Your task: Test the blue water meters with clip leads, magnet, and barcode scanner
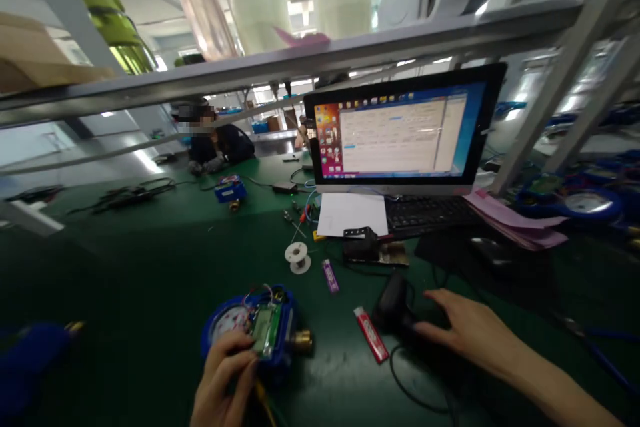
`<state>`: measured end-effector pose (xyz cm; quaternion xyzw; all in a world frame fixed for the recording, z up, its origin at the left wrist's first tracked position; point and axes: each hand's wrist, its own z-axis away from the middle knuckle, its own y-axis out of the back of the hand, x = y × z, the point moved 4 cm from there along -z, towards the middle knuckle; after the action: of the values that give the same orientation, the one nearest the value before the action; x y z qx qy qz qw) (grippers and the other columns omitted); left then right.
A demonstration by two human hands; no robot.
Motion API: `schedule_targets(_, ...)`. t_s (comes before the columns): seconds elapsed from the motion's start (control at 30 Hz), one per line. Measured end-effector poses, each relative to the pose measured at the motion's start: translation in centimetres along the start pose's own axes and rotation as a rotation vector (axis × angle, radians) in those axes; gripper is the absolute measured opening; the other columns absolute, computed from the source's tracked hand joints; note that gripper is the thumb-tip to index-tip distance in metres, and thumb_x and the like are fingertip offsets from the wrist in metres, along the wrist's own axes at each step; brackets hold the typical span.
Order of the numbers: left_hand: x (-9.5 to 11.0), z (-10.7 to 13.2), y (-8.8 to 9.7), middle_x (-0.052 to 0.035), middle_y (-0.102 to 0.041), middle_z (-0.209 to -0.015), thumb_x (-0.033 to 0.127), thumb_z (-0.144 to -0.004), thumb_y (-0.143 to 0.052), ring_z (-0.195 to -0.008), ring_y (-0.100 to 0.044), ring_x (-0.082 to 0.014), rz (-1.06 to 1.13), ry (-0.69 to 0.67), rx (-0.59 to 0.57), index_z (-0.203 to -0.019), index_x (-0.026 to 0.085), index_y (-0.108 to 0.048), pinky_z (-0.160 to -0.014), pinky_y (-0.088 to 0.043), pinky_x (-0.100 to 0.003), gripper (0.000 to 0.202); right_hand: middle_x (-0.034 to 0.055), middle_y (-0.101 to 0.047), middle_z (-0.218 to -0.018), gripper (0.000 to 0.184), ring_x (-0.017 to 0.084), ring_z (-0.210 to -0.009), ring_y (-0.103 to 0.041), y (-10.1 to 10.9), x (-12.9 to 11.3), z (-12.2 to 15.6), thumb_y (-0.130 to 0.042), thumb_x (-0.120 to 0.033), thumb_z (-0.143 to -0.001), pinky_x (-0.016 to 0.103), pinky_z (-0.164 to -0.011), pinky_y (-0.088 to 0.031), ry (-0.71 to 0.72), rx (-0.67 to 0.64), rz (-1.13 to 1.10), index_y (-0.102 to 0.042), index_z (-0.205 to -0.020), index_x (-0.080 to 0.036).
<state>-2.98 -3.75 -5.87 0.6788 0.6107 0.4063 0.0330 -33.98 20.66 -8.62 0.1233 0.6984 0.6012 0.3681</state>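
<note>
Nearest to me is the person's left hand (pixel 225 373), at the bottom edge of the view. Its fingers are bent and they touch the near side of a blue gauge (pixel 261 313), beside its small screen (pixel 265 337); I cannot tell if they grip it. The gauge lies on the green table (pixel 140 260), with its brass fitting (pixel 303 340) pointing to the right.

The right hand (pixel 465 323) comes from the right side, with thumb and fingers spread wide, and holds nothing that I can see. It is just beside a black scanner (pixel 393 300); whether the thumb touches it, I cannot tell. Near the scanner's left edge lies a small red stick (pixel 371 335), so the strip of table from there to the brass fitting is rather narrow. Farther away, a small purple stick (pixel 330 275) and a white spool (pixel 299 260) bound this strip.

To the left, the green surface runs wide until another blue device (pixel 35 360). Toward the back stands a monitor (pixel 395 137), with a keyboard (pixel 425 213) under its lower edge. A long shelf (pixel 350 57) crosses above, and beyond the table a co-worker (pixel 227 143) leans at the far edge.
</note>
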Motion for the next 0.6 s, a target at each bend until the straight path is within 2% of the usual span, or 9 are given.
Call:
schedule_targets(0.07, 0.2, -0.1, 0.2, -0.0024, -0.053, -0.099, 0.011, -0.079, -0.053, -0.096, -0.054, -0.0128, -0.006, 0.003, -0.02, -0.084, 0.02, -0.057, -0.087, -0.044, -0.024, 0.011, 0.0111, -0.064, -0.106, 0.06, 0.028, -0.092, -0.062, -2.0, -1.3, 1.3, -0.063, -0.05, -0.063, 0.037, -0.078, -0.049, -0.026, -0.128, 0.024, -0.057, -0.114, -0.019)
schedule_targets(0.13, 0.4, -0.2, 0.4, -0.0029, -0.053, -0.097, 0.009, -0.079, -0.053, -0.095, -0.053, -0.0135, -0.008, 0.0, -0.008, -0.084, 0.02, -0.056, -0.087, -0.044, -0.027, 0.012, 0.0122, -0.066, -0.102, 0.061, 0.028, -0.089, -0.063, -3.1, -1.8, 1.9, -0.06, -0.042, -0.064, 0.037, -0.076, -0.049, -0.02, -0.162, 0.012, -0.053, -0.119, -0.017)
schedule_targets(0.2, 0.6, -0.2, 0.4, -0.0031, -0.052, -0.097, 0.008, -0.079, -0.053, -0.095, -0.052, -0.0142, 0.004, 0.01, -0.014, -0.084, 0.02, -0.056, -0.086, -0.045, -0.029, 0.013, 0.0124, -0.065, -0.102, 0.059, 0.027, -0.088, -0.063, -2.8, -2.3, 1.8, -0.054, -0.036, -0.065, 0.037, -0.076, -0.049, 0.027, -0.1, -0.039, -0.051, -0.121, -0.016)
schedule_targets(0.27, 0.6, -0.2, 0.3, -0.0033, -0.052, -0.097, 0.008, -0.079, -0.053, -0.095, -0.052, -0.0146, 0.023, 0.034, -0.022, -0.085, 0.02, -0.055, -0.086, -0.045, -0.031, 0.013, 0.0107, -0.065, -0.102, 0.061, 0.025, -0.085, -0.063, -1.5, -3.6, 1.8, -0.05, -0.03, -0.064, 0.035, -0.074, -0.049, 0.112, -0.05, -0.144, -0.047, -0.123, -0.017)
schedule_targets(0.33, 0.7, -0.1, 0.3, -0.0033, -0.052, -0.097, 0.008, -0.079, -0.053, -0.095, -0.051, -0.0146, 0.035, 0.047, -0.019, -0.085, 0.019, -0.055, -0.085, -0.044, -0.031, 0.013, 0.0079, -0.065, -0.095, 0.061, 0.021, -0.079, -0.062, -0.2, -5.8, 1.9, -0.048, -0.026, -0.064, 0.03, -0.069, -0.049, 0.224, -0.093, -0.302, -0.044, -0.124, -0.017)
schedule_targets(0.47, 0.7, -0.1, 0.4, -0.0032, -0.052, -0.097, 0.009, -0.079, -0.053, -0.095, -0.051, -0.015, 0.034, 0.041, -0.014, -0.085, 0.02, -0.055, -0.086, -0.044, -0.032, 0.013, 0.0038, -0.06, -0.076, 0.039, 0.013, -0.065, -0.054, 0.3, -10.7, 2.3, -0.051, -0.025, -0.066, 0.022, -0.058, -0.045, 0.395, -0.314, -0.552, -0.054, -0.103, -0.012)
schedule_targets(0.53, 0.7, -0.1, 0.4, -0.0032, -0.052, -0.097, 0.009, -0.079, -0.054, -0.095, -0.051, -0.015, 0.034, 0.044, -0.015, -0.085, 0.019, -0.055, -0.086, -0.044, -0.032, 0.012, 0.0015, -0.057, -0.071, 0.022, 0.01, -0.061, -0.049, -0.4, -12.2, 2.0, -0.051, -0.022, -0.067, 0.02, -0.055, -0.042, 0.43, -0.384, -0.554, -0.056, -0.087, -0.014)
schedule_targets(0.6, 0.7, -0.1, 0.4, -0.0031, -0.052, -0.097, 0.008, -0.079, -0.054, -0.095, -0.051, -0.0147, 0.038, 0.047, -0.015, -0.085, 0.019, -0.055, -0.086, -0.043, -0.032, 0.012, 0.0, -0.056, -0.069, 0.013, 0.008, -0.06, -0.046, -1.3, -12.9, 1.4, -0.049, -0.017, -0.065, 0.018, -0.054, -0.039, 0.472, -0.402, -0.525, -0.054, -0.077, -0.015)
